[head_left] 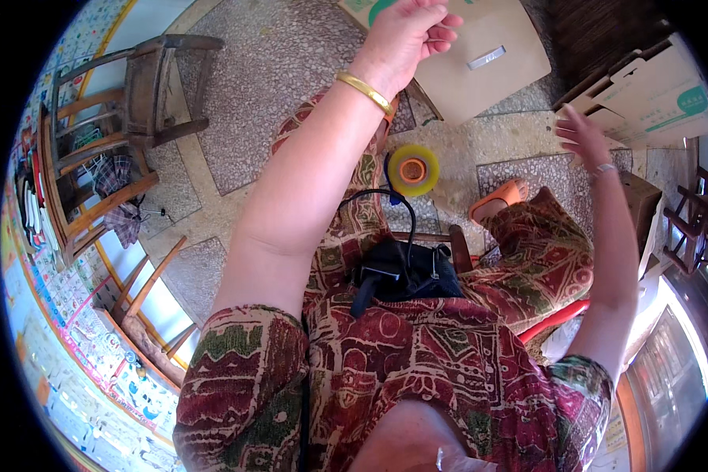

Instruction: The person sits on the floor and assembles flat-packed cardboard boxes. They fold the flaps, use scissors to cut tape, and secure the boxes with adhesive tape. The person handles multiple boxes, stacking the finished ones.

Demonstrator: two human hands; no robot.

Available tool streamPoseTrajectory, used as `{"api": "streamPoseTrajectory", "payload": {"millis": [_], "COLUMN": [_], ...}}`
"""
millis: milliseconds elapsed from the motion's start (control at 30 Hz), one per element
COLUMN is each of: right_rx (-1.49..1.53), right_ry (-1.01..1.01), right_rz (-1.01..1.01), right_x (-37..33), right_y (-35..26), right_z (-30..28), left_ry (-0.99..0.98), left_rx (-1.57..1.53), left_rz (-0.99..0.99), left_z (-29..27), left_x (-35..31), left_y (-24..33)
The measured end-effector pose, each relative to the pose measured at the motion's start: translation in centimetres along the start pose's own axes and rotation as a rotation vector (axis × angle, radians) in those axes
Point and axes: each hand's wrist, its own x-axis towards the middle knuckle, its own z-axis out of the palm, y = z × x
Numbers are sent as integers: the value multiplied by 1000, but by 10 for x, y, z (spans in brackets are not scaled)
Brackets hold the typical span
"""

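My left hand, a gold bangle at its wrist, is raised over a brown cardboard box in front of me. Its fingers curl in toward the thumb, and whatever they may hold is hidden. My right hand reaches out on the right with its fingers spread and nothing in them. Nearest to it is a second cardboard piece with a green print. A silvery strip shows on the box's brown face.
A roll of yellowish tape with an orange core lies near my feet. A black bag rests in my lap. Wooden chairs stand on the left, with a checked cloth on one. A small wooden stool is at the right.
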Motion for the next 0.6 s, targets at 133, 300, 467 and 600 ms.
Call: {"api": "streamPoseTrajectory", "payload": {"millis": [133,300,467,600], "right_rx": [140,710,918,989], "right_ry": [-57,-11,2,184], "right_rz": [210,278,242,174], "right_x": [73,85,79,72], "right_y": [73,150,136,119], "right_z": [84,178,204,207], "left_ry": [-3,-41,-45,-48], "left_rx": [-10,-6,-27,-11], "left_rz": [11,78,50,42], "left_z": [3,5,14,17], "left_x": [-13,-13,-21,-24], "left_y": [-4,-8,-3,0]}}
